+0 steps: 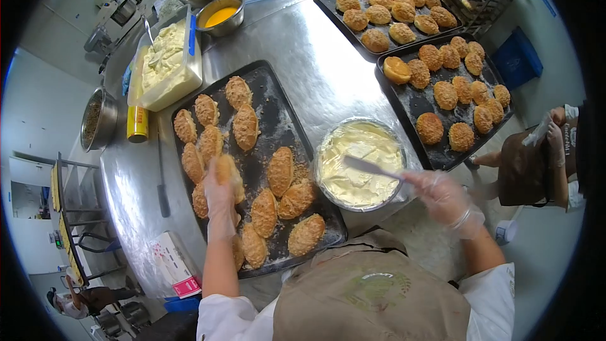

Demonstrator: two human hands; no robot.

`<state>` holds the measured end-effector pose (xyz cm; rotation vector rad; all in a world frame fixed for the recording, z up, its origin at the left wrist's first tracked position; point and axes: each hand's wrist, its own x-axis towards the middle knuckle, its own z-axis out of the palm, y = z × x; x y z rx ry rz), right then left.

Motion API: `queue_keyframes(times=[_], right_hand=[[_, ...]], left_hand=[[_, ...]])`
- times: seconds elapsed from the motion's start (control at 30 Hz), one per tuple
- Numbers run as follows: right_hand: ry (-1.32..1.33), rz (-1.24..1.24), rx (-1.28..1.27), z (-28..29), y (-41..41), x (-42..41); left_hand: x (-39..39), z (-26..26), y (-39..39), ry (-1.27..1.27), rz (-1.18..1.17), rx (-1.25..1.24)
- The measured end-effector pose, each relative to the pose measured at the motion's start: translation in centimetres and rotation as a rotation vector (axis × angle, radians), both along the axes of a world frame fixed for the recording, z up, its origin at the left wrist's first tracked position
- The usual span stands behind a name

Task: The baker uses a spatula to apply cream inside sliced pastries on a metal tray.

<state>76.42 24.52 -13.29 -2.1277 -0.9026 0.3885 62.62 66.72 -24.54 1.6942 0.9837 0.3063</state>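
My gloved left hand (219, 199) is closed around a crumb-topped bun (228, 175), over the left side of a black baking tray (284, 99). Several more oval, crumb-topped buns (246, 127) lie on that tray. In my gloved right hand (442, 196) is a spatula (371, 166), its blade above a round metal bowl of pale yellow cream (360, 184). The blade looks blurred, and I cannot tell whether it touches the cream. The bowl (318, 170) stands against the tray's right edge, with clear plastic film about its rim.
Two trays (386, 99) of buns stand at the upper right. A plastic tub (193, 80) of cream, a bowl of orange liquid (220, 16) and a yellow can (137, 125) are at the upper left. A long spatula (163, 199) and a box (175, 265) lie left. A co-worker (535, 166) stands at right.
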Motion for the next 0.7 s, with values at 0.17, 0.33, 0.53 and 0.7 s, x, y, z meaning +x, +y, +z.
queue_keyframes(times=[0.17,0.33,0.53,0.7], right_hand=[[-0.416,0.126,-0.590,1.9,-2.5,2.4],[-0.494,0.320,-0.815,1.4,-1.7,4.2],[-0.240,0.394,-0.832,0.1,0.7,5.6],[-0.297,0.626,-0.734,-2.6,-0.5,6.8]], left_hand=[[0.9,-0.6,-2.2,0.118,-0.267,0.928],[4.6,-2.2,-7.8,0.256,-0.507,0.595],[4.1,-5.8,-7.1,0.071,-0.312,0.525],[4.7,-3.5,-7.2,-0.364,0.030,-0.277]])
